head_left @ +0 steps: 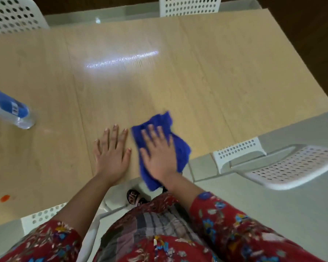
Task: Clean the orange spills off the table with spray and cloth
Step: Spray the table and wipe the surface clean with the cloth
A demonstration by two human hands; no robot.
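Headcam looking down on the pale wood-grain table [216, 72], and here is the one relation that matters. A small orange spill [5, 198] sits far over on my left, close to the near edge. The folded blue microfibre cloth [180, 150] is well apart from it, over to my right and also at the near edge. Its long axis runs away from me, and its near end hangs off the table. My right hand [159, 154] lies flat on that cloth, fingers straight and spread, pressing down rather than gripping. My left hand [112, 156] is just beside it on bare wood, palm down, fingers apart, holding nothing. It lies between cloth and spill, so it's the nearer hand. The clear spray bottle with a blue label [11, 110] stands at the far left, beyond the spill. I reckon the cloth needs a long sweep leftward along this edge.
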